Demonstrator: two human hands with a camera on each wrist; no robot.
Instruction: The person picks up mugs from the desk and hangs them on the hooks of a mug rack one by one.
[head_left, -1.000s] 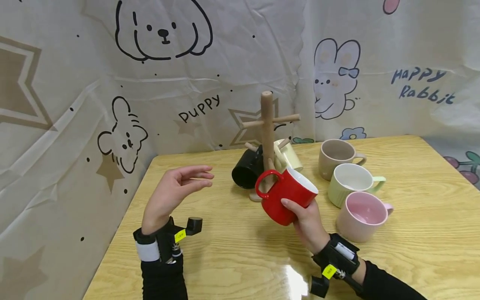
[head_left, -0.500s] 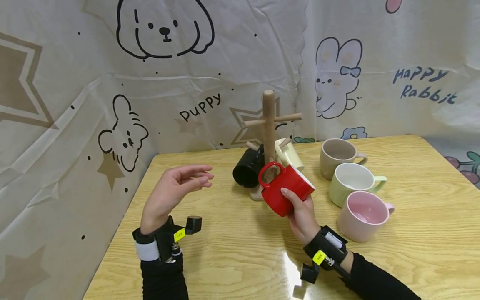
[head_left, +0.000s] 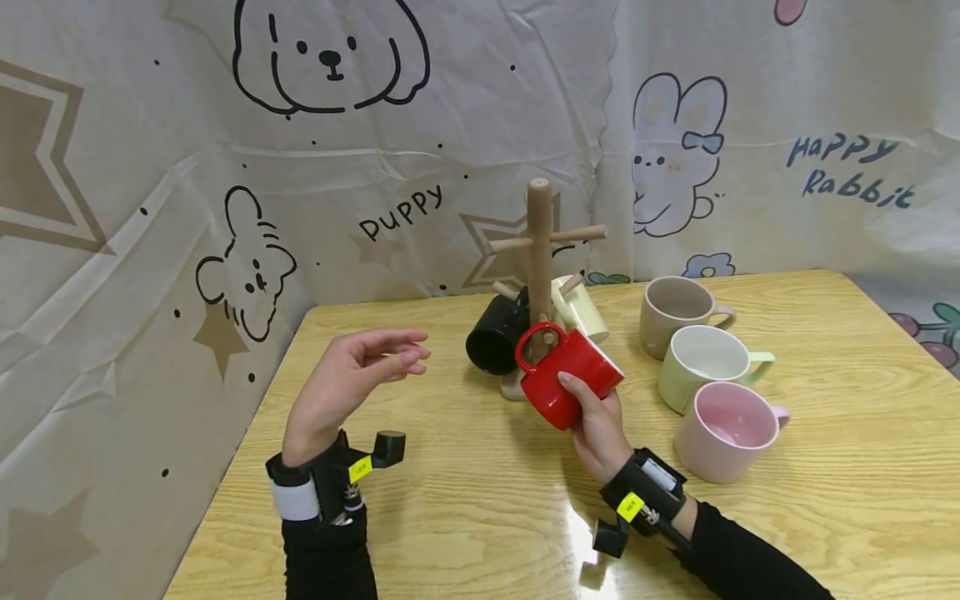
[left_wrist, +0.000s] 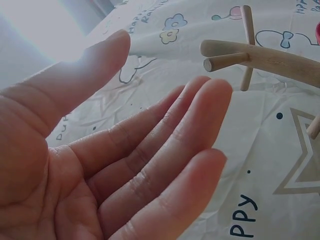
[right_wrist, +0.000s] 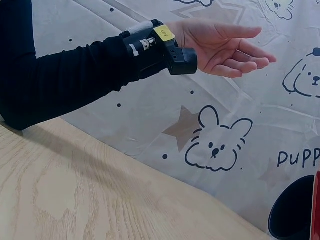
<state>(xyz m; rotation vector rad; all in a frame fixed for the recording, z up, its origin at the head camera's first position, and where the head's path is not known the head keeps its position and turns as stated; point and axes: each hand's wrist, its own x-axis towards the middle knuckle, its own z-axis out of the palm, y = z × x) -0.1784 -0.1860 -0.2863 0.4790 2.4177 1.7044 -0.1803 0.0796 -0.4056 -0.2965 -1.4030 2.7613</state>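
My right hand (head_left: pixel 600 429) grips a red mug (head_left: pixel 551 390) by its body, thumb across the side. The mug is tilted, white inside facing right, with its handle up and to the left. In the head view the handle overlaps the lower part of a wooden mug tree (head_left: pixel 539 250), and a peg end shows through its loop. A black mug (head_left: pixel 489 340) and a cream mug (head_left: pixel 587 312) hang on low pegs. My left hand (head_left: pixel 345 379) hovers left of the stand, fingers loosely extended, holding nothing. Only an edge of the red mug (right_wrist: pixel 317 210) enters the right wrist view.
On the right of the wooden table (head_left: pixel 465 517) stand a taupe mug (head_left: pixel 663 321), a pale green mug (head_left: pixel 682 379) and a pink mug (head_left: pixel 716 442), in a close row. Two upper pegs of the stand are bare. A printed cloth (head_left: pixel 480 108) hangs behind the table.
My right hand has moved left and slightly up with the red mug, tilting it further and bringing its handle to the stand's low peg. My left hand has stayed nearly still.
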